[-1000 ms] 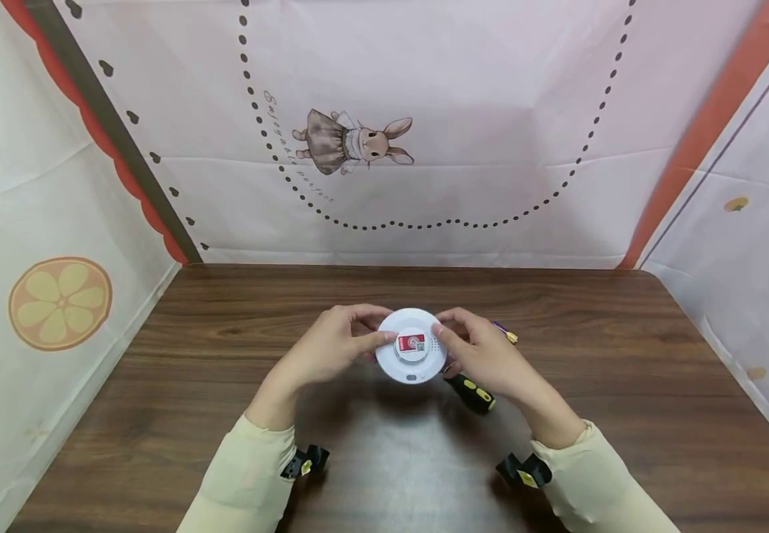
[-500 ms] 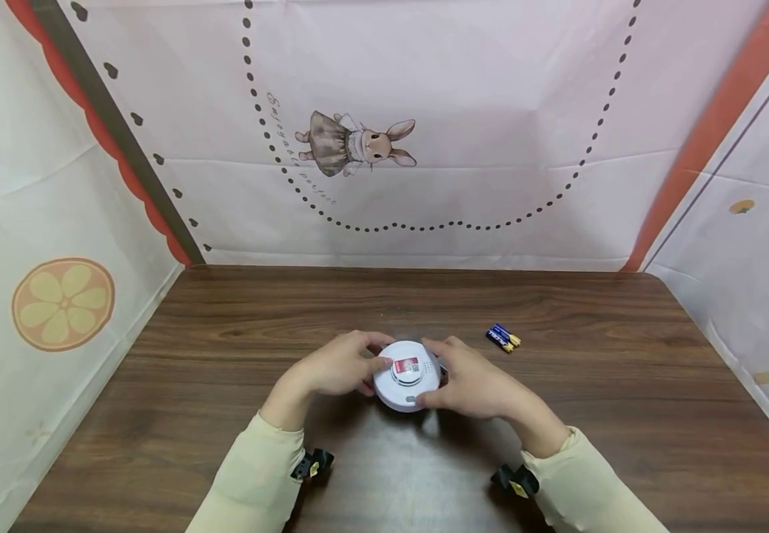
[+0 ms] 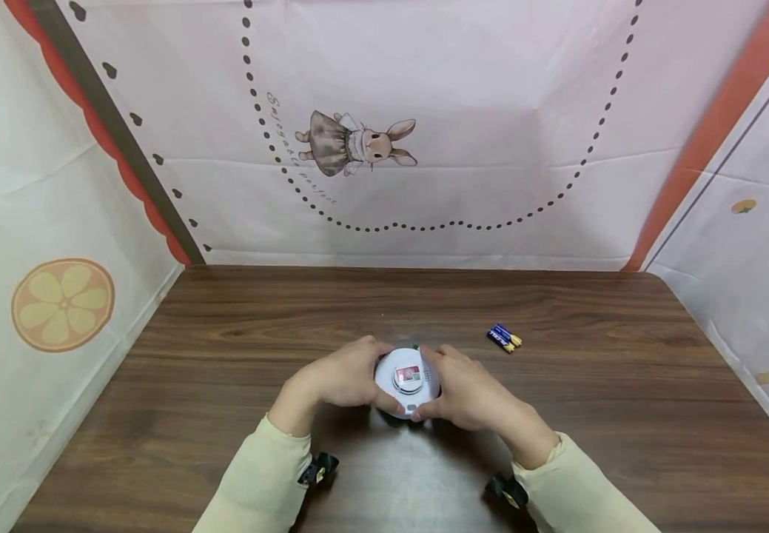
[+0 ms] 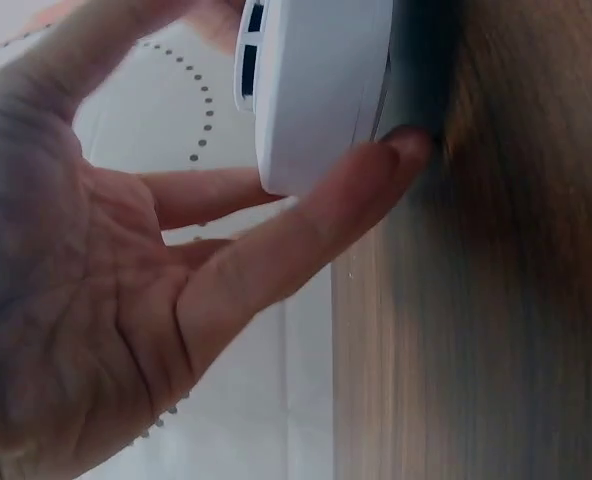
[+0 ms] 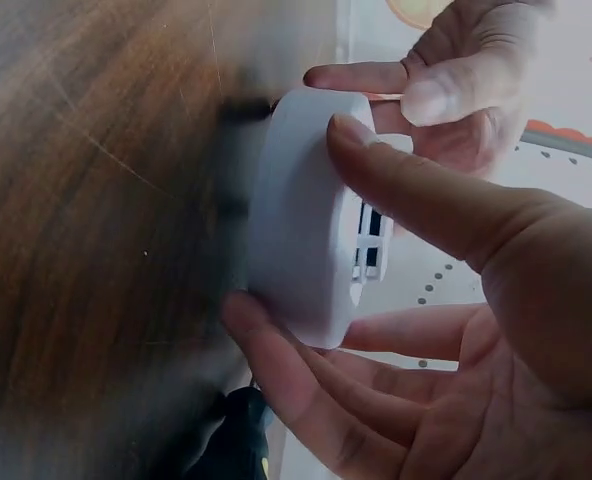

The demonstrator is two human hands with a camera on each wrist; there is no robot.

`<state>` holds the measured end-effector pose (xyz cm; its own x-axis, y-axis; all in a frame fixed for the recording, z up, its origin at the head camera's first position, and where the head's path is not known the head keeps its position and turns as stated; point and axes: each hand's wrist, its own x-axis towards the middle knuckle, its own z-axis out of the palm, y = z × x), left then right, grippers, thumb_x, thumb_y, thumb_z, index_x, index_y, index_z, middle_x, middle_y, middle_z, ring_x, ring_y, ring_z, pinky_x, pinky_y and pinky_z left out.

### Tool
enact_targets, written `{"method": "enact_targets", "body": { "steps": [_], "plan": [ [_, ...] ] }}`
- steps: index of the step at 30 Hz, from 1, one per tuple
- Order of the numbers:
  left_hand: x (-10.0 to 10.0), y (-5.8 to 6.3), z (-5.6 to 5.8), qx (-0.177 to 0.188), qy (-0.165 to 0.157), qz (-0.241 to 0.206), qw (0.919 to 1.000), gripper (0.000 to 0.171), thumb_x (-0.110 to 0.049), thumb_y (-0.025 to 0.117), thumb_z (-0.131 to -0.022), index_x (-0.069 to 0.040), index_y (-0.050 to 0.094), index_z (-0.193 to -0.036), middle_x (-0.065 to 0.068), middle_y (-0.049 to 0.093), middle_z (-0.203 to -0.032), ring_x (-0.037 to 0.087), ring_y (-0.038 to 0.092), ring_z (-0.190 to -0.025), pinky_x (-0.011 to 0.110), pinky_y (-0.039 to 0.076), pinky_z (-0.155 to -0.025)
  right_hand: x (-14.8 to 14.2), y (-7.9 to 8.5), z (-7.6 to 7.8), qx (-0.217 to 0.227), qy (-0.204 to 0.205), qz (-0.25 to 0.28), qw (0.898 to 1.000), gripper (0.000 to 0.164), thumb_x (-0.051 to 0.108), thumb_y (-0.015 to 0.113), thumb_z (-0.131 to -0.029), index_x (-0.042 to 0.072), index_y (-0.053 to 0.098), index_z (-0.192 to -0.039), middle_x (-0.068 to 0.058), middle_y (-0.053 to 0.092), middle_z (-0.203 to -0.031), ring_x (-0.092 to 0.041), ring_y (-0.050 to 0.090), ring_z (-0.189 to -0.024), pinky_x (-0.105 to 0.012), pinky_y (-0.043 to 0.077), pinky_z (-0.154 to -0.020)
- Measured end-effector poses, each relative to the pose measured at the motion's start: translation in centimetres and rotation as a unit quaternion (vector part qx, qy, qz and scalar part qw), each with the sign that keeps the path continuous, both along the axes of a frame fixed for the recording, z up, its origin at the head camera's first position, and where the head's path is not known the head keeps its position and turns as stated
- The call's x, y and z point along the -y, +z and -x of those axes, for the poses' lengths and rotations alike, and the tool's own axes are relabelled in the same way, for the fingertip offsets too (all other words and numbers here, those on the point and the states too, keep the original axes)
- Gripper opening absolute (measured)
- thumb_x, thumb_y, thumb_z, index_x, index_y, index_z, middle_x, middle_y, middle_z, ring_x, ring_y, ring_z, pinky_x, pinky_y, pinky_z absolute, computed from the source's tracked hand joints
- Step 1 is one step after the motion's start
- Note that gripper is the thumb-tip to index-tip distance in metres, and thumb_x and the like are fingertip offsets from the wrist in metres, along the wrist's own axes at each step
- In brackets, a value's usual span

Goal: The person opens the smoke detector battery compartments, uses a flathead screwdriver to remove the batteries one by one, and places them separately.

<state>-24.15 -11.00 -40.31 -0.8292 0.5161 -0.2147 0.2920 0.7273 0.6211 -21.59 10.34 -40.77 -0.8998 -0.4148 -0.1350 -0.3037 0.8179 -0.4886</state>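
A white round smoke detector [image 3: 408, 385] with a red-and-white label on its raised centre is held between both hands, close over the table. My left hand [image 3: 351, 374] grips its left side, thumb on the near edge and fingers round the far side. On the opposite side my right hand [image 3: 469, 389] holds it, with its thumb near the left thumb at the front edge. Both wrist views show the detector's smooth side wall [image 4: 321, 90] and vent slots, with fingertips at its underside. Its bottom face is hidden.
Two blue-and-gold batteries [image 3: 504, 337] lie on the wooden table [image 3: 244, 311] to the right and behind the hands. A black screwdriver handle [image 5: 233, 440] lies under the right hand, showing in the right wrist view. Printed cloth [image 3: 477, 178] walls the table's back and sides.
Both hands have lowered the smoke detector toward the table and nearer the body. The thumbs have shifted to its near edge. The batteries came into full view; the right hand now covers the screwdriver.
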Motion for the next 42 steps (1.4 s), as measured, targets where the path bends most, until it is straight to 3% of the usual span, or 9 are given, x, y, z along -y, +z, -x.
{"method": "enact_targets", "body": {
  "steps": [7,13,16,21,30,35,42],
  "plan": [
    [-1.6,-0.2,-0.4,-0.031,0.036,0.058,0.9972,0.085,-0.032,0.101,-0.061,-0.007,0.063,-0.134,0.004,0.061,-0.114,0.02,0.059,-0.097,0.043,0.054,-0.093,-0.1,-0.2,-0.2,-0.003,0.004,-0.012,1.0,0.095,0.033,0.093,-0.076,-0.001,0.047,-0.152,-0.019,0.059,-0.14,-0.035,0.06,-0.125,-0.061,0.046,-0.111],
    [-2.4,-0.4,-0.2,-0.044,0.043,0.086,0.9944,0.079,-0.035,0.1,-0.064,-0.014,0.065,-0.132,0.0,0.062,-0.106,0.019,0.058,-0.089,0.041,0.053,-0.085,-0.3,-0.1,-0.2,-0.018,-0.006,-0.027,0.999,0.088,0.028,0.092,-0.079,-0.001,0.049,-0.15,-0.02,0.059,-0.141,-0.036,0.062,-0.123,-0.058,0.05,-0.106],
    [-2.5,-0.5,0.1,-0.044,0.044,0.081,0.9948,0.085,-0.036,0.099,-0.066,-0.014,0.062,-0.139,0.002,0.063,-0.109,0.021,0.058,-0.09,0.042,0.054,-0.086,-0.3,0.0,0.0,-0.026,-0.013,-0.038,0.999,0.086,0.028,0.091,-0.079,0.0,0.051,-0.149,-0.02,0.059,-0.139,-0.034,0.064,-0.113,-0.053,0.055,-0.098],
    [-2.6,-0.9,0.3,-0.042,0.044,0.073,0.9955,0.099,-0.039,0.098,-0.069,-0.012,0.051,-0.152,0.008,0.066,-0.126,0.022,0.06,-0.101,0.046,0.054,-0.098,-0.4,0.1,0.4,-0.025,-0.018,-0.051,0.998,0.081,0.03,0.09,-0.081,0.002,0.053,-0.147,-0.018,0.06,-0.137,-0.032,0.065,-0.108,-0.049,0.056,-0.092],
    [-2.9,-1.7,0.4,-0.054,0.046,0.058,0.9958,0.099,-0.041,0.094,-0.073,-0.011,0.047,-0.155,0.009,0.068,-0.128,0.023,0.061,-0.102,0.048,0.054,-0.097,-1.1,-0.2,1.0,0.002,-0.031,-0.061,0.998,0.084,0.032,0.087,-0.085,0.001,0.047,-0.152,-0.019,0.055,-0.149,-0.038,0.059,-0.128,-0.053,0.052,-0.105],
    [-3.0,-1.9,0.4,-0.059,0.045,0.052,0.9958,0.1,-0.041,0.093,-0.075,-0.007,0.045,-0.155,0.012,0.065,-0.136,0.026,0.062,-0.112,0.05,0.052,-0.104,-1.3,-0.2,1.2,0.015,-0.034,-0.061,0.997,0.085,0.033,0.086,-0.086,0.001,0.046,-0.154,-0.019,0.052,-0.152,-0.039,0.056,-0.134,-0.056,0.05,-0.108],
    [-2.3,-1.9,0.4,-0.068,0.069,0.037,0.9946,0.101,-0.045,0.093,-0.075,-0.012,0.043,-0.157,0.011,0.054,-0.149,0.031,0.058,-0.129,0.053,0.051,-0.109,-2.1,0.0,1.9,-0.018,-0.019,-0.035,0.999,0.085,0.042,0.085,-0.085,0.006,0.049,-0.153,-0.016,0.061,-0.136,-0.025,0.063,-0.106,-0.046,0.056,-0.088]
  ]
}}
